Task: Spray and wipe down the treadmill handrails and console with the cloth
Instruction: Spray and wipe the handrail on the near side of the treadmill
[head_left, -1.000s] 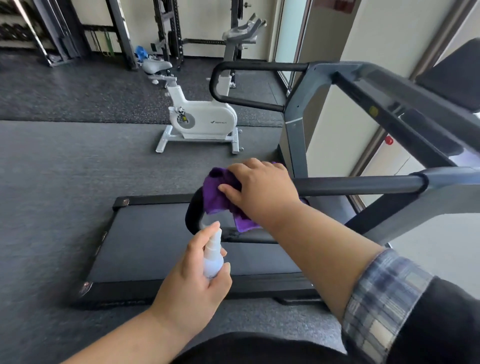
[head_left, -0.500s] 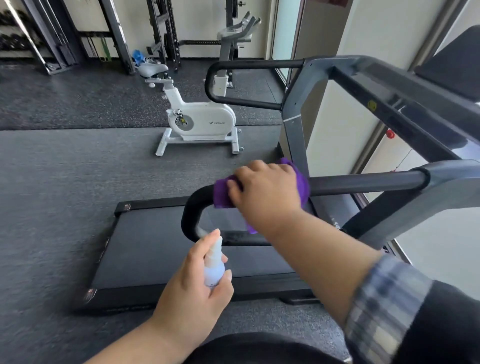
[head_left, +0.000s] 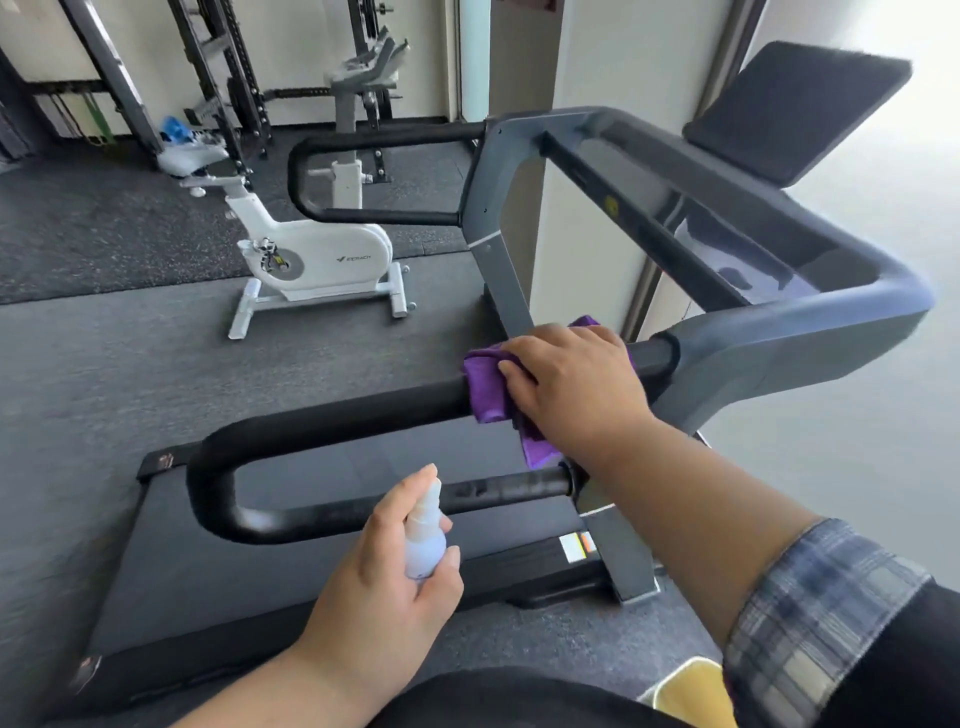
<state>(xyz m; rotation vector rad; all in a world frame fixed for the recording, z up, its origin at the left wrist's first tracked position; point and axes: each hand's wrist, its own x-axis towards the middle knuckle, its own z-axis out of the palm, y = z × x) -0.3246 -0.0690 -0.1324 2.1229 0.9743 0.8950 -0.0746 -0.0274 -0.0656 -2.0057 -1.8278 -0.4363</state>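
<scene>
My right hand (head_left: 576, 384) presses a purple cloth (head_left: 485, 382) around the upper bar of the near black handrail (head_left: 332, 423), close to where the bar meets the grey frame. My left hand (head_left: 384, 587) holds a small white spray bottle (head_left: 426, 535) upright below the rail's lower bar, index finger on the nozzle top. The far handrail (head_left: 363, 140) loops out at the other side. The console (head_left: 779, 260) spans the grey frame at right, with a dark screen panel (head_left: 795, 109) above it.
The treadmill belt (head_left: 311, 561) lies under the near rail. A white exercise bike (head_left: 311, 260) stands on the dark rubber floor beyond. Weight racks (head_left: 223, 78) line the back wall. A yellow object (head_left: 691, 691) shows at the bottom right edge.
My right hand has slid the cloth to the right along the upper bar, from the rail's curved end toward the grey frame. The left hand has kept the bottle in about the same place.
</scene>
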